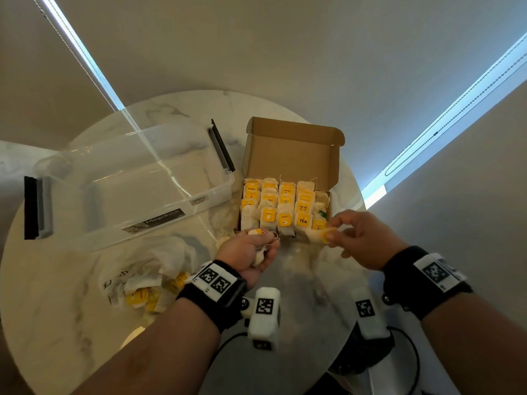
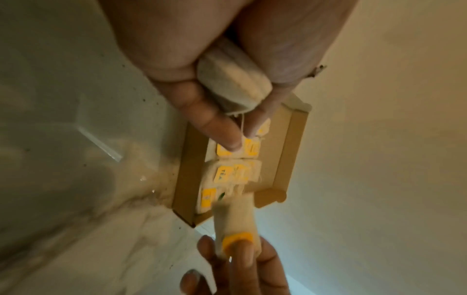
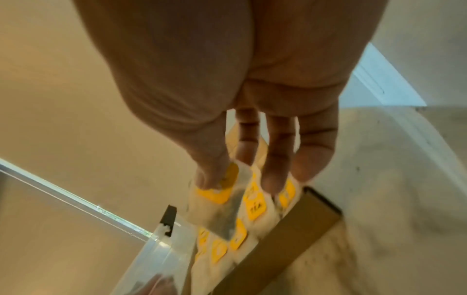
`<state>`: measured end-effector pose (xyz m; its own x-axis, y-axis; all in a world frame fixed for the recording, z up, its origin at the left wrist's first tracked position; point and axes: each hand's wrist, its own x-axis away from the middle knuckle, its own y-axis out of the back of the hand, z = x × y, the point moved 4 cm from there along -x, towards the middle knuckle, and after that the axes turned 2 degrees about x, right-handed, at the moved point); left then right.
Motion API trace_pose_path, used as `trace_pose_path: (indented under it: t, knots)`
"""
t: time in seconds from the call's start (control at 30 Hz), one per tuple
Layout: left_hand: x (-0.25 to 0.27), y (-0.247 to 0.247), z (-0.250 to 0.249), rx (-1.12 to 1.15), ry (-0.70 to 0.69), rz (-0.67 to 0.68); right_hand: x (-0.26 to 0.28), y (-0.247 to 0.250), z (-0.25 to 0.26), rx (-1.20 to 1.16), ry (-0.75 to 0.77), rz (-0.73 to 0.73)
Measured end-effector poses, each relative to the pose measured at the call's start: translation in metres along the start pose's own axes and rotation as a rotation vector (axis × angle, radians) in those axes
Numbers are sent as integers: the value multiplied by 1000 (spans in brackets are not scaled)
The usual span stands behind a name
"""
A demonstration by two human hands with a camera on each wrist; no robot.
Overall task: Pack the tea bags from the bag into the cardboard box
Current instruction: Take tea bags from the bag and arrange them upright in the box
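Clear storage bin, apparently empty, on marble table

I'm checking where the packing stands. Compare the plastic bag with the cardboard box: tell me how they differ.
The cardboard box is stiff and brown, lid flap raised; the plastic bag is thin, whitish and crumpled. The box stands at the table's far side; the bag lies nearer the person, left of the left hand. In the box tea bags sit in neat rows; in the bag they lie in a loose heap. Both hold yellow-tagged tea bags.
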<state>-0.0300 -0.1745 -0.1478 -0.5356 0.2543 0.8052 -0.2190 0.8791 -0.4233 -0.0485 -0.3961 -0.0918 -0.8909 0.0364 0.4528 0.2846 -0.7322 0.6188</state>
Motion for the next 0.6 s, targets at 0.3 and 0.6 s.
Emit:
trace_pose_path:
  t: [0.3,0.6]
  knots:
    - [-12,9,-11,35,-12,-82,-55,-6,29,378,58,109]
    - [-10,12,-14,39,-9,-57,-73,-20,25,466,-48,11]
